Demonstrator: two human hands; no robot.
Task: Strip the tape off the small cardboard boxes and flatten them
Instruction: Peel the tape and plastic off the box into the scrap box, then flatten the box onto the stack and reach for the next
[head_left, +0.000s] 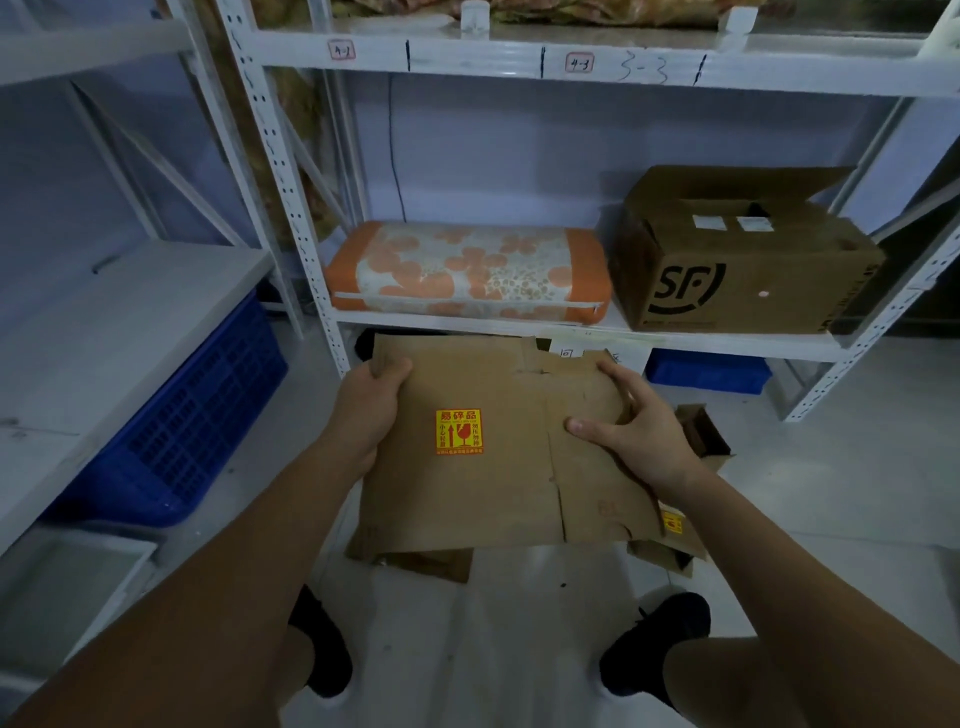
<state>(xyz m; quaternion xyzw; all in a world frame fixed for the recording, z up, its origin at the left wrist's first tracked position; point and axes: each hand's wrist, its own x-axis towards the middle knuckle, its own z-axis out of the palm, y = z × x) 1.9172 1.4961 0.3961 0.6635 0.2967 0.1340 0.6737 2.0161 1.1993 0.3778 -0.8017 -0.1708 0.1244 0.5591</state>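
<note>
Just flattened box (493, 447) (both edges gripped)

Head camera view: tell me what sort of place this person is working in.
Probably a storeroom or small warehouse. White metal shelving carries hand-marked bay labels, an opened SF shipping carton sits on a shelf, and blue plastic crates are stored below. Both hands hold a flattened cardboard box.

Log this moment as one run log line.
left hand grips flattened box | right hand grips its right edge | more cardboard on the floor beneath
</note>
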